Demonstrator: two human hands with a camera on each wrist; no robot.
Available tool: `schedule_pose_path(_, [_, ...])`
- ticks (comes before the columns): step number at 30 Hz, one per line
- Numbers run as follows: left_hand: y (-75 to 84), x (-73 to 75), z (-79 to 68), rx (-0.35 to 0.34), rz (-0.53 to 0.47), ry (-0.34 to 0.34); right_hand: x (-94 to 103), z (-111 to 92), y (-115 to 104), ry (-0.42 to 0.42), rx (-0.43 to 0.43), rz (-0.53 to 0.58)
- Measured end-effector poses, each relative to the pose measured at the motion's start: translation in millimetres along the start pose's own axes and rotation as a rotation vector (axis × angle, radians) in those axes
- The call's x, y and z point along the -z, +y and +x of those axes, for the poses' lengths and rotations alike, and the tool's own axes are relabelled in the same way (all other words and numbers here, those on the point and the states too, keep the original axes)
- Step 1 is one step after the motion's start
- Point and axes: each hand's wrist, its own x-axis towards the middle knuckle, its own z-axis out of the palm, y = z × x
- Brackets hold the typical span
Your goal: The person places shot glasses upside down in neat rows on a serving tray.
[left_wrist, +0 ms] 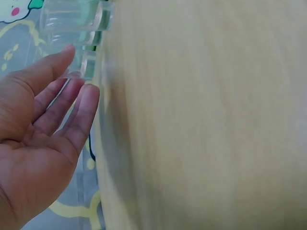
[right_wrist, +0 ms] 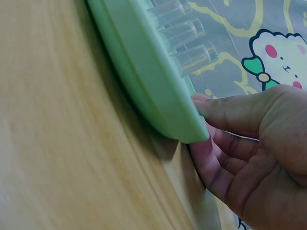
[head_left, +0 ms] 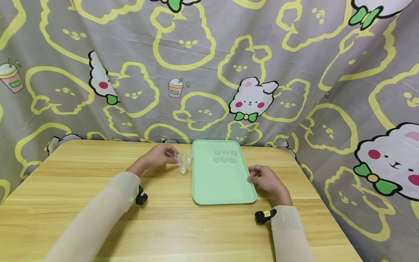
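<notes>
Left hand [head_left: 159, 155]: I have it pinching a clear cylindrical cup [left_wrist: 86, 63], two matching cups [head_left: 183, 167] just right of it on the wood-grain desk [head_left: 196, 233]; next, a pale-green rectangular tray [head_left: 222, 185] carries three clear cups [head_left: 224, 156] toward its far side, my right hand [head_left: 266, 179] pinching its right rim.

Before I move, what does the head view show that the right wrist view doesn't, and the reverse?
Only the head view: the left hand at the clear cups on the table, left of the green tray, plus both pale sleeves.

Only the right wrist view: the palm side of the right hand, and the tray's outer wall seen from low at the side.

Both: the right hand gripping the tray's edge, three clear cups standing on the tray, the wooden table and the patterned curtain.
</notes>
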Motion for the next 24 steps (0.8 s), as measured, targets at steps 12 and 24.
schedule_pose_path(12, [10.3,10.2,0.6,0.025,-0.180,0.025,0.4,0.4,0.2,-0.006,0.002,0.003])
schedule_pose_path(24, [23.1,16.1,10.0,0.058,-0.265,0.080,0.0,0.1,1.8,-0.001,0.004,0.007])
